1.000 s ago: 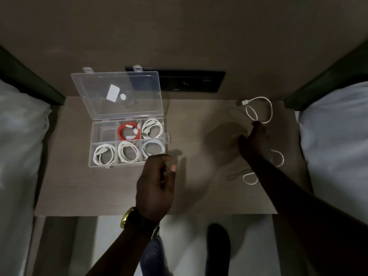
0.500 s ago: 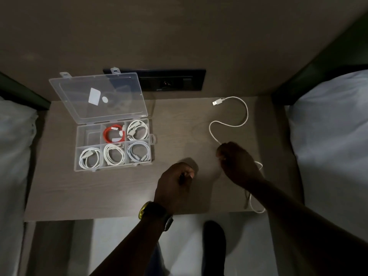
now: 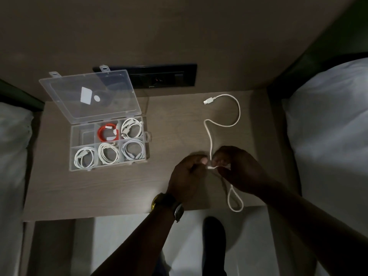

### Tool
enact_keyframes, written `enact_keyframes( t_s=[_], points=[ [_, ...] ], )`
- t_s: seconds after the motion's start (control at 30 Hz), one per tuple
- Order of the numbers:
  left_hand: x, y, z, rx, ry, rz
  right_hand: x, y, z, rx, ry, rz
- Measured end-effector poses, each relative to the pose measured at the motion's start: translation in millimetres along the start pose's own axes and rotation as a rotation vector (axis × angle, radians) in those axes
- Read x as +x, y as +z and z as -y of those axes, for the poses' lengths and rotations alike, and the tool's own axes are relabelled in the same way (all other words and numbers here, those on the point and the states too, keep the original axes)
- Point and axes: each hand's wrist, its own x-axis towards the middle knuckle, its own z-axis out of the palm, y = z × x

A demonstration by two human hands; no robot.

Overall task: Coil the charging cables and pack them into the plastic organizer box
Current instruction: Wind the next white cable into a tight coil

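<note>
A loose white charging cable (image 3: 238,114) snakes over the right half of the wooden table (image 3: 119,186), its USB plug at the far end. My left hand (image 3: 189,176) and my right hand (image 3: 237,168) meet at the table's front and both pinch the cable's near part; a loop of it hangs past the front edge. The clear plastic organizer box (image 3: 148,136) stands at the left with its lid (image 3: 89,96) raised. Several compartments hold coiled white cables (image 3: 108,153), one holds a red cable (image 3: 106,132), and the far-left compartment shows no cable.
A black socket panel (image 3: 165,76) is set in the wall behind the table. Beds with white bedding flank the table on the left (image 3: 12,156) and right (image 3: 328,126). My dark shoe (image 3: 214,236) shows on the floor below the table's front edge.
My right hand pulled the cable from the far right toward the table's front, stretching it out. My left hand moved right and took hold of the cable beside the right hand.
</note>
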Motion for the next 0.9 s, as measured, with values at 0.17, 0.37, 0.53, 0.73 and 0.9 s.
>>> enact_keyframes(
  t_s=[0.17,0.37,0.53,0.73,0.9],
  points=[
    [-0.4,-7.7,-30.1,-0.414,-0.281,0.238,-1.0,-17.1,22.0,0.028,-0.122,-0.002],
    [-6.0,-27.4,-39.2,-0.578,-0.370,0.304,-6.8,-23.5,14.9,0.252,0.078,0.158],
    [-17.7,-36.2,-36.5,-0.707,-0.516,0.527,3.3,-37.4,10.3,0.350,0.037,0.167],
    [-21.0,-40.6,-48.8,-1.459,-0.251,0.537,-3.8,-14.8,22.3,0.085,0.043,0.180],
    [-7.5,-79.5,-55.6,-1.564,-0.010,0.101,-43.8,9.0,17.8,0.065,0.165,0.206]
  ],
)
